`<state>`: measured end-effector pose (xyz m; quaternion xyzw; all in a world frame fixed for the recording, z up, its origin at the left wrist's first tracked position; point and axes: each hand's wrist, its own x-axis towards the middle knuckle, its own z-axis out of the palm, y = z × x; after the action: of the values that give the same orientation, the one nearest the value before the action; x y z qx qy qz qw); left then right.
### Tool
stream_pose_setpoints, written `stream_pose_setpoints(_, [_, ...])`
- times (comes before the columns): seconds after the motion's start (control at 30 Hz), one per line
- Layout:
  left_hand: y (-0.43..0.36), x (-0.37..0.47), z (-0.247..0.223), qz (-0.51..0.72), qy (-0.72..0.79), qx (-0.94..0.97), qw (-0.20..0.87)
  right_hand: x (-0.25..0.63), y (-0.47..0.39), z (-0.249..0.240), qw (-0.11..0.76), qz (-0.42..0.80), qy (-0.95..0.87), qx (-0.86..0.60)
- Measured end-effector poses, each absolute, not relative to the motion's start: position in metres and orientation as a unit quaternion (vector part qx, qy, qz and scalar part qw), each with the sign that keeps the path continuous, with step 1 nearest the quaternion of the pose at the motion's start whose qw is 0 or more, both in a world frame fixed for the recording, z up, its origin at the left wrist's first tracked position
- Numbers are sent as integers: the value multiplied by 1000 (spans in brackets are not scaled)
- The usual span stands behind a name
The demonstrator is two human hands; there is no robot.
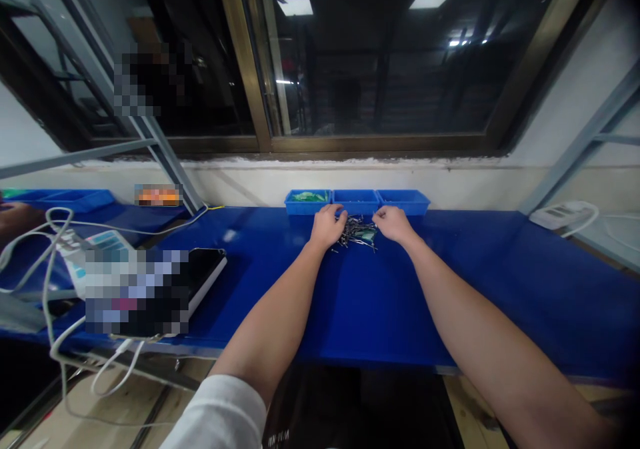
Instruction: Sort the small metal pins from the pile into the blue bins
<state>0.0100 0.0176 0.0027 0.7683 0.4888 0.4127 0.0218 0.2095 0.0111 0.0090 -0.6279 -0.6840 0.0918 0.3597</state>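
Fasteners lie between outstretched left hand, curved, spread, and right hand, grip unclear.

That blue table over there bears a heap of thin metal pieces, three blue bins along the back and, at left, a dark-topped device.

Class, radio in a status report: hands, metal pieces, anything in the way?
Left hand, right hand flanking metal pieces; grips unclear. Pieces loosely heaped on blue tabletop. Blue bins close behind; no obstruction seen.
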Motion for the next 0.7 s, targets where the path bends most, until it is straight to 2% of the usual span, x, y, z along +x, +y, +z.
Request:
stream_pose_setpoints(0.1, [5,16,10,365,430,825,28,196,8,6,456,210,-661,-557])
stream_pose_setpoints(0.2, [-6,22,13,316,406,857,7,186,7,2,495,311,-635,-506])
stream_pose_setpoints(0.33, [-9,27,15,300,423,855,-18,183,8,0,524,300,-640,-476])
stream_pose_setpoints(0.5, [-1,25,12,317,432,845,-15,183,10,0,514,321,-623,-495])
stream_pose_setpoints(0.7, [0,27,12,339,448,827,-20,183,11,-1,546,281,-641,-461])
